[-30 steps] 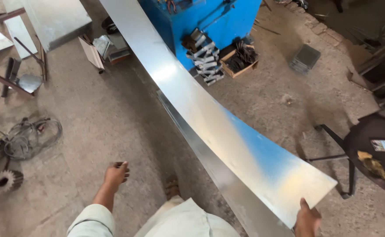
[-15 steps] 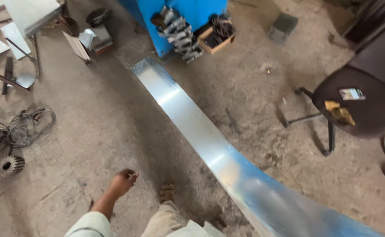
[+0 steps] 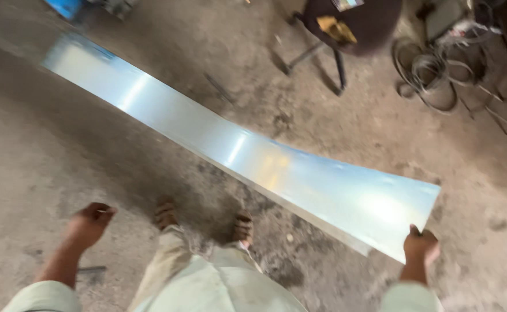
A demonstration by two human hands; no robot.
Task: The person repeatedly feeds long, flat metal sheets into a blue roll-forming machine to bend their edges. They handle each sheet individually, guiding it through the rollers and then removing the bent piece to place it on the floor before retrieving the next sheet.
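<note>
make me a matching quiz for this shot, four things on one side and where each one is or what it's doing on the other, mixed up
Things:
1. right hand
2. left hand
3. metal sheet
4. coiled cable

Places or states:
A. empty, held out over the floor
B. lying on the floor, top right
C. gripping the sheet's near corner
D. long and shiny, stretching away to the upper left

Pairs: 1-C, 2-A, 3-D, 4-B

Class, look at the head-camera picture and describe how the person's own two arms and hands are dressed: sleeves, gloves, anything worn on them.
Both hands are bare, with no gloves. The left hand comes out of a pale greenish-grey cloth sleeve that ends well up the forearm. The right hand has a matching pale sleeve reaching close to the wrist. No watch, ring or band can be made out, though the picture is blurred.
</note>
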